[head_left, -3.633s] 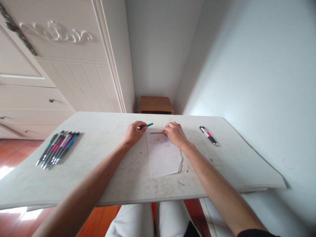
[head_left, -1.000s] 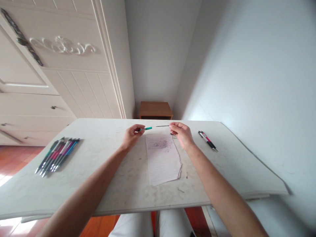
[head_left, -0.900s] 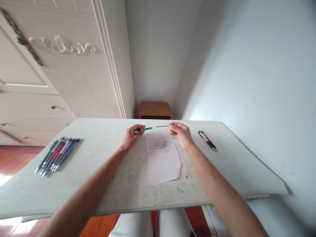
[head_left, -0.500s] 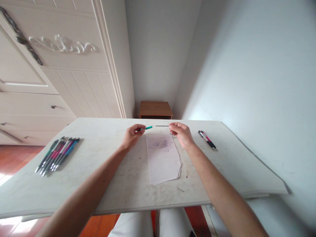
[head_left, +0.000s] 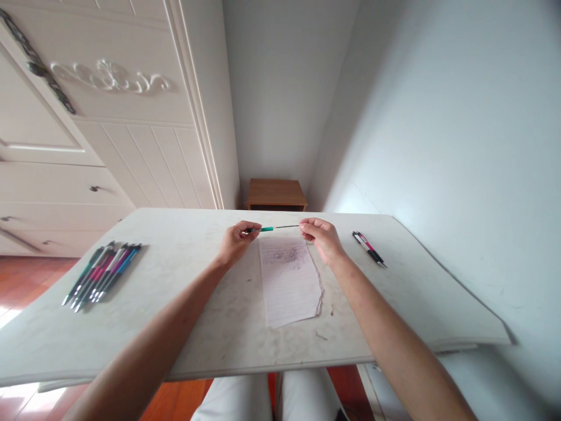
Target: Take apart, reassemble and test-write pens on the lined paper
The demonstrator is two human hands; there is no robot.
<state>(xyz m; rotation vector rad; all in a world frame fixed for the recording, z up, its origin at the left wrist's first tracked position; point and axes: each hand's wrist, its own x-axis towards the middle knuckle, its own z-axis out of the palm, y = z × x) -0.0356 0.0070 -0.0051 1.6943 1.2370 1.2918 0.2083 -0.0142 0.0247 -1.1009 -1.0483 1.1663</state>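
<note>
My left hand (head_left: 235, 241) is closed on a teal pen barrel (head_left: 265, 229) held level above the white table (head_left: 197, 316). My right hand (head_left: 319, 237) pinches the far end of a thin black refill (head_left: 287, 227), whose other end meets the barrel's open end. Both hands hover over the top edge of a torn lined sheet of paper (head_left: 289, 280) that has dark scribbles near its top.
Several pens (head_left: 103, 270) lie side by side at the table's left. Two more pens (head_left: 369, 248) lie at the right. A white panelled wardrobe stands to the left, a wooden stool (head_left: 276, 195) beyond the table, and a plain wall on the right.
The hands rose from the paper. Over the last second the refill has slid toward the teal barrel, closing the gap between them.
</note>
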